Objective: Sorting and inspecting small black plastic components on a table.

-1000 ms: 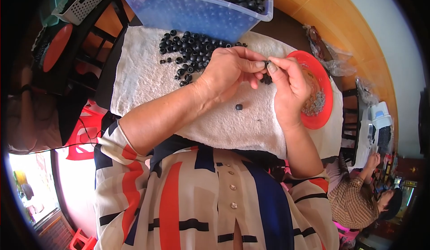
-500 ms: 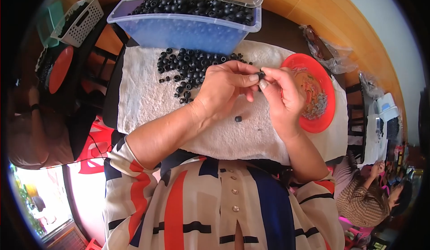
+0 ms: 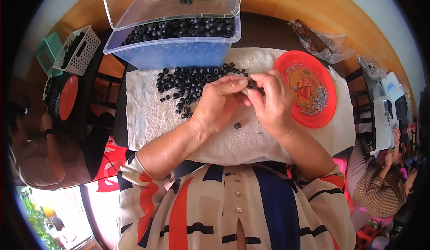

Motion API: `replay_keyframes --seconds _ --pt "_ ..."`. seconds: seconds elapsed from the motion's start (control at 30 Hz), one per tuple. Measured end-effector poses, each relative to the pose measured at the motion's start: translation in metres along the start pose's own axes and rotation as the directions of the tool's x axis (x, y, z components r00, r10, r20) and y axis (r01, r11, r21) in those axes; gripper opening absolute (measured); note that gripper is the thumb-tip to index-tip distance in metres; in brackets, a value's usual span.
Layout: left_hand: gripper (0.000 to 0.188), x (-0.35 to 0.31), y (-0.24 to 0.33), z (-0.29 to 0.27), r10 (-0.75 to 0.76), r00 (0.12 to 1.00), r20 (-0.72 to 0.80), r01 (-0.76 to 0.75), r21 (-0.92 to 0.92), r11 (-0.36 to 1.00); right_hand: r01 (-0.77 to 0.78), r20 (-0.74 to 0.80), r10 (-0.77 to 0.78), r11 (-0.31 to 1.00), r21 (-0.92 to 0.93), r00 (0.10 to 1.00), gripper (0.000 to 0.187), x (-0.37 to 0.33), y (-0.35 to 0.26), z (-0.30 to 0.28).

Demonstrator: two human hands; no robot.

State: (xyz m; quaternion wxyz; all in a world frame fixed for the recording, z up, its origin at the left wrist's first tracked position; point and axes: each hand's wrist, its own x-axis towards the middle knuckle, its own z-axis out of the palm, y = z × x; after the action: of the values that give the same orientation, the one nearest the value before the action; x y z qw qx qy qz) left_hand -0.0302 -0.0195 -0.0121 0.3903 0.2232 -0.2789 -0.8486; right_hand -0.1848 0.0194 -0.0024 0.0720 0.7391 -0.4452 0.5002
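Above the white towel (image 3: 148, 124) my two hands meet, fingertips touching. My right hand (image 3: 272, 102) pinches a small black rounded piece (image 3: 251, 84) with a hole in it between thumb and fingers. Against the same piece, my left hand (image 3: 218, 98) has its thumb and fingers closed; whether it grips anything else is hidden. One loose black piece (image 3: 237, 125) lies on the towel below the hands. Beyond my left hand spreads a pile of similar black pieces (image 3: 188, 82). At the right, a red plate (image 3: 329, 109) holds many tiny silvery bits (image 3: 319, 100).
A clear bluish plastic bin (image 3: 174, 53) full of black pieces stands behind the pile, its lid (image 3: 210, 8) tilted up. Plastic bags (image 3: 324, 46) lie at the far right. People sit at side tables, with a white basket (image 3: 83, 50) on the left one.
The view has shifted slightly, showing more of the bin lid. My hands have drawn closer together around the small black piece, which now shows its hole. The loose piece stays on the towel.
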Motion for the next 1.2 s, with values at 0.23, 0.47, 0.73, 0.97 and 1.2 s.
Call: replay_keyframes --seconds 0.23,0.47,0.73,0.97,1.2 --pt "0.016 -0.005 0.005 0.009 -0.015 1.0 0.017 0.015 -0.024 1.0 0.042 0.061 -0.04 0.999 -0.032 0.997 0.022 0.004 0.004 -0.013" --pt "0.013 -0.009 0.005 0.017 0.029 1.0 -0.009 -0.028 0.108 0.994 0.134 0.068 -0.133 0.991 -0.012 0.989 0.018 0.005 0.0 -0.017" --pt "0.008 -0.022 0.023 0.022 0.454 0.891 -0.018 -0.372 0.547 0.75 -0.206 0.114 0.178 0.926 0.318 0.977 0.037 -0.006 0.001 -0.008" --pt "0.016 -0.021 0.137 0.011 0.837 0.329 0.438 -0.412 0.864 -0.29 -0.221 0.025 0.224 0.928 0.298 0.974 0.024 0.003 0.015 -0.027" --pt "0.023 -0.015 0.147 -0.006 0.758 0.331 0.562 -0.163 0.825 -0.541 -0.178 -0.008 0.188 0.938 0.297 0.982 0.023 0.008 0.023 -0.03"
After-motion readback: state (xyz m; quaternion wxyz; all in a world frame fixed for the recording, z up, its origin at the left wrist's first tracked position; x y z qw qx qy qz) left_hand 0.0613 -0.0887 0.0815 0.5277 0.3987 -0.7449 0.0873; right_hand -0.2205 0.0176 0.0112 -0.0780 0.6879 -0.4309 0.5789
